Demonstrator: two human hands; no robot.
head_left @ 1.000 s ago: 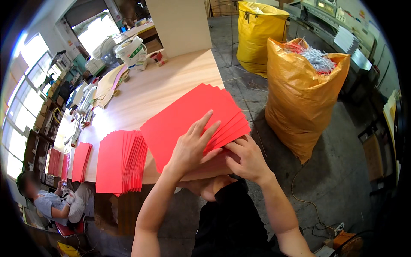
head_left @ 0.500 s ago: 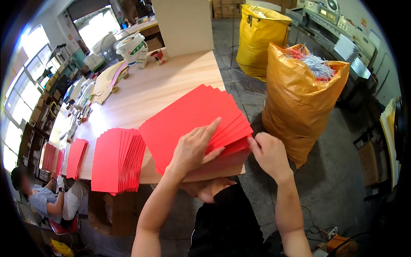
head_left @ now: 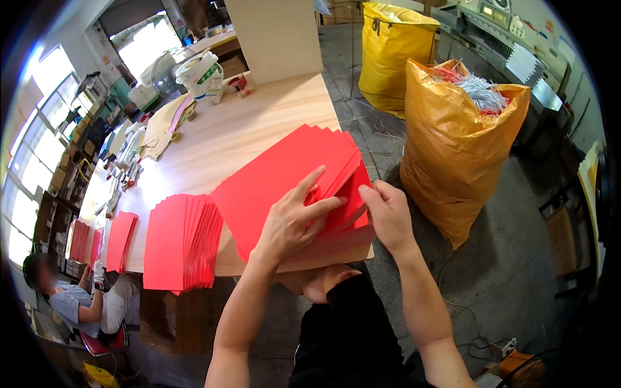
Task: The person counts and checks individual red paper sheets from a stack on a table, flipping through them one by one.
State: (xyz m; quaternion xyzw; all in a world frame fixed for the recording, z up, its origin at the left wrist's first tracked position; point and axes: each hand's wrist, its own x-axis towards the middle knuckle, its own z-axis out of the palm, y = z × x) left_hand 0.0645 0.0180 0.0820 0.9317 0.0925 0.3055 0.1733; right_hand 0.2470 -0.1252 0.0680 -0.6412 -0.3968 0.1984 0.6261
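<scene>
A fanned stack of red paper sheets lies at the table's right front corner. My left hand rests on top of it, fingers apart, with two of them stretched toward the right edge. The upper sheets lift slightly beside those fingers. At the stack's right edge, my right hand is closed, thumb and fingers pinching the edge of a lower red sheet. How many sheets are in that pinch is hidden. To the left lies a second fanned red stack, overhanging the front edge, and beyond it a smaller red stack.
An orange sack of paper shreds stands right of the wooden table, a yellow bag behind it. A white bucket and tools sit at the table's far left. A seated person works at the left end.
My right hand has moved slightly left and up, now pinching a sheet's edge. The right-hand sheets have shifted, and a gap shows under the upper ones. My left hand stays on the stack.
</scene>
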